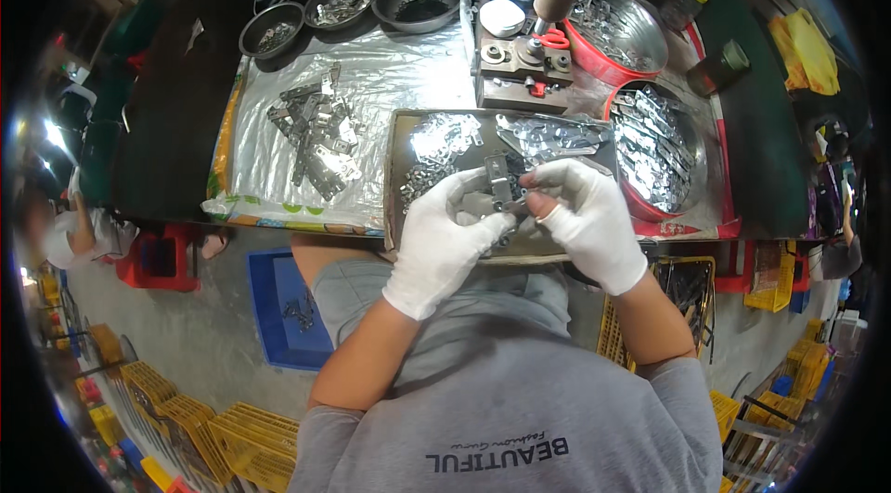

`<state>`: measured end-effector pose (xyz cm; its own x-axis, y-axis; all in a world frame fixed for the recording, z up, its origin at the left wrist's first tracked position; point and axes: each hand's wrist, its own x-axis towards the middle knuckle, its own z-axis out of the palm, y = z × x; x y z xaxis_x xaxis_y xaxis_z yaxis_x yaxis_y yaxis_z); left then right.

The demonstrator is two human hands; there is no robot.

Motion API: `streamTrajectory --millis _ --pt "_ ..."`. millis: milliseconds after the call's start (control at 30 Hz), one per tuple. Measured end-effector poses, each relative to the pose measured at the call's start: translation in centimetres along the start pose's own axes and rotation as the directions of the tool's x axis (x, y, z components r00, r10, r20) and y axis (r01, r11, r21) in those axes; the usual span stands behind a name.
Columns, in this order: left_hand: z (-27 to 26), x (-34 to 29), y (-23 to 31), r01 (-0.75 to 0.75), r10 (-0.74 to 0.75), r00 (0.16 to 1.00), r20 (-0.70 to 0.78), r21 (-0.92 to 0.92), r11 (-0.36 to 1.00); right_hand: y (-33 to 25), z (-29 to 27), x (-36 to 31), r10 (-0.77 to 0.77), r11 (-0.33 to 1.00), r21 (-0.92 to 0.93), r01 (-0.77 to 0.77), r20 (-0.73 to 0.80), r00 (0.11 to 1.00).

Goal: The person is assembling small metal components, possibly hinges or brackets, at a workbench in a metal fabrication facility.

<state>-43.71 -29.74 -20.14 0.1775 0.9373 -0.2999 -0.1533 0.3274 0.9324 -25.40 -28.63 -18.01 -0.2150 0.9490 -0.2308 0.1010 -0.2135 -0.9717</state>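
My left hand [444, 238], in a white glove, is closed around a small dark metal bracket [499, 179], which stands up between the fingers above the tray's near side. Close to its right edge is my right hand [594, 219], gloved too, with bare thumb and fingertip pinched together. Whatever the pinch holds is too small to make out. Beneath both hands is a shallow tray [393, 173] with piles of small shiny clips [444, 138], flat metal strips [552, 136] and small dark parts [424, 179].
A bench press [524, 66] with red-handled scissors [554, 39] stands behind the tray. Red-rimmed bowls of metal parts [654, 154] lie right. Loose brackets [320, 131] lie left on silvery sheeting, before several dark bowls [418, 3]. A blue bin [269, 307] sits on the floor.
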Motion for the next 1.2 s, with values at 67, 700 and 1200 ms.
streamTrajectory --millis 67,700,1200 --pt "-0.1 -0.1 0.3 -0.013 0.013 1.000 0.000 0.052 0.999 0.5 0.4 0.2 -0.002 1.000 -0.019 0.002 -0.015 1.000" --pt "-1.3 0.6 -0.6 -0.060 0.058 0.995 -0.081 -0.017 0.998 1.5 -7.0 2.7 -0.400 0.682 -0.720 0.132 -0.215 0.891" --pt "-1.1 0.6 -0.3 -0.011 0.010 0.993 -0.116 -0.008 1.000 4.1 -7.2 5.2 -0.556 0.039 -0.963 0.265 0.199 0.807"
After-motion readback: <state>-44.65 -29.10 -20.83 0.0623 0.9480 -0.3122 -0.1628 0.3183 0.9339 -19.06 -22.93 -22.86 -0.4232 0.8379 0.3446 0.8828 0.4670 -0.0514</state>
